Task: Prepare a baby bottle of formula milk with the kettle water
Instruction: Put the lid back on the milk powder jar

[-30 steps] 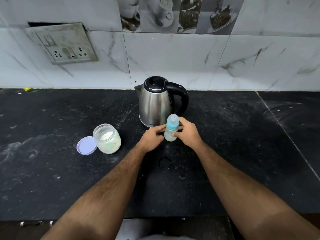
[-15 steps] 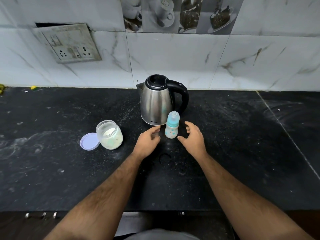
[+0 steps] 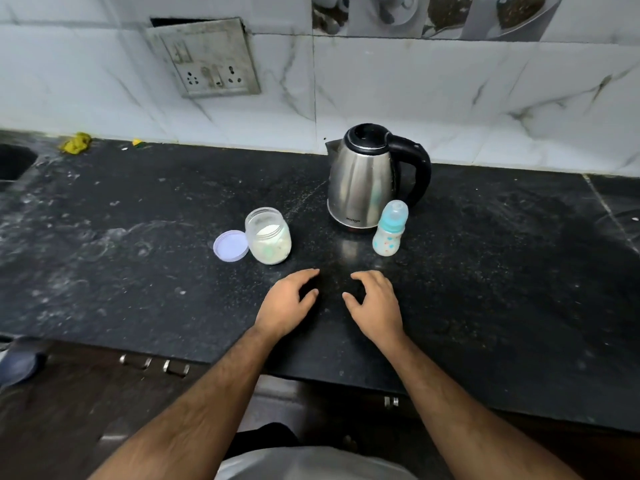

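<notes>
A small baby bottle (image 3: pixel 388 230) with a blue cap and milky contents stands upright on the black counter (image 3: pixel 502 289), just right of the steel kettle (image 3: pixel 363 181) with its black lid and handle. An open glass jar (image 3: pixel 268 237) of white powder stands left of the kettle, its lilac lid (image 3: pixel 230 245) lying flat beside it. My left hand (image 3: pixel 287 306) and my right hand (image 3: pixel 375 303) hover over the counter in front of the bottle, fingers loosely curled, holding nothing.
A tiled wall with a socket panel (image 3: pixel 207 58) runs behind the counter. A sink corner (image 3: pixel 14 161) sits at the far left, with yellow scraps (image 3: pixel 76 143) near it. Cabinet fronts with metal handles (image 3: pixel 152 363) lie below the counter's front edge.
Both hands let go of the bottle and drew back toward me. The bottle stays standing by the kettle. My view has shifted left and back.
</notes>
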